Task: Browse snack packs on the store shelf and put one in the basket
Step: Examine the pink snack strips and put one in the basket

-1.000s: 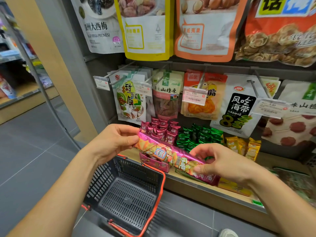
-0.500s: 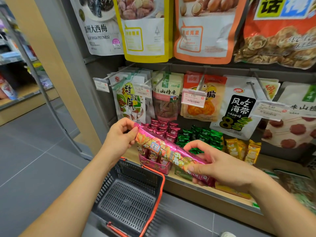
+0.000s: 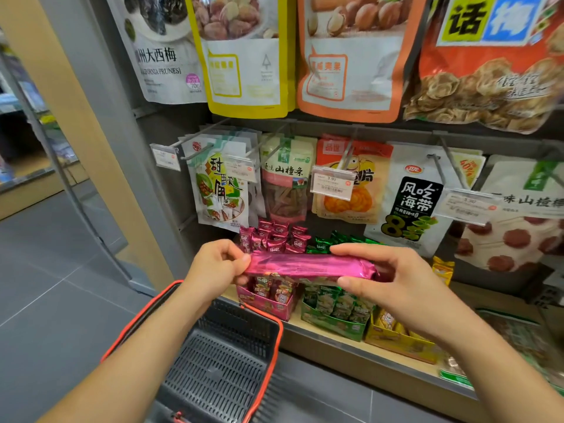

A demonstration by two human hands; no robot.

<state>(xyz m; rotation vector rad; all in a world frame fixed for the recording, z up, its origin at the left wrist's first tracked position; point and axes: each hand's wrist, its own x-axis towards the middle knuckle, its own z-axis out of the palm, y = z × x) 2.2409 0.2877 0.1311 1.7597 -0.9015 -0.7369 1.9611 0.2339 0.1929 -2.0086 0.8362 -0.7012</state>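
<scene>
Shelf [image 3: 335, 338] behind, two hands [image 3: 213, 267] [image 3: 396, 282] hold one pack [image 3: 305, 265].

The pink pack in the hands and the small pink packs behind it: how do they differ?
The held pack lies level, pinched at its ends by the left hand and right hand; the small packs stand upright in a pink box. The held pack is long, the small packs short. Both have shiny pink wrappers.

both hands [image 3: 218, 267] [image 3: 393, 280] pinch a pink snack pack [image 3: 308, 265] above the basket [image 3: 262, 323].
</scene>
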